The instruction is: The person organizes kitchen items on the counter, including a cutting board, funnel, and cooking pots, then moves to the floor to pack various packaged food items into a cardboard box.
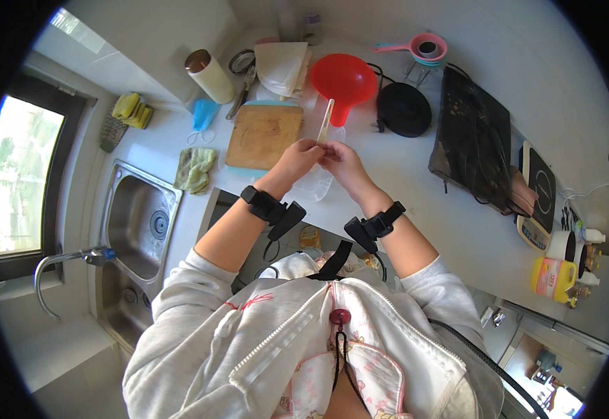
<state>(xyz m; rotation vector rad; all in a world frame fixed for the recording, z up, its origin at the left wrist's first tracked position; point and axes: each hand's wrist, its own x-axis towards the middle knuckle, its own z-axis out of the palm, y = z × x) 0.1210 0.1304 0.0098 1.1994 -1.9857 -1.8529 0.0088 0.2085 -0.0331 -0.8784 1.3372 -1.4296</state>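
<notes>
In front of me, over the counter, my left hand [303, 155] and my right hand [342, 160] meet with their fingertips together. Both pinch the near end of a slim cream-coloured handled utensil [326, 121], whose slotted handle points away from me. My fingers cover its lower end, so its kind is unclear. Beneath my hands is a clear plastic container [316, 187]. Just beyond the utensil's tip rests a red plastic ladle-shaped scoop [343, 76]. Left of my hands, a wooden cutting board [263, 133] lies on a light-blue tray or board [247, 171].
A green cloth [195, 168], blue face mask [205, 114] and cream bottle [212, 78] lie or stand left, beside the steel sink [142, 220]. Rightward are a round black object [405, 109], a dark flat case [469, 131], an induction cooker [539, 194] and a yellow jug [553, 279].
</notes>
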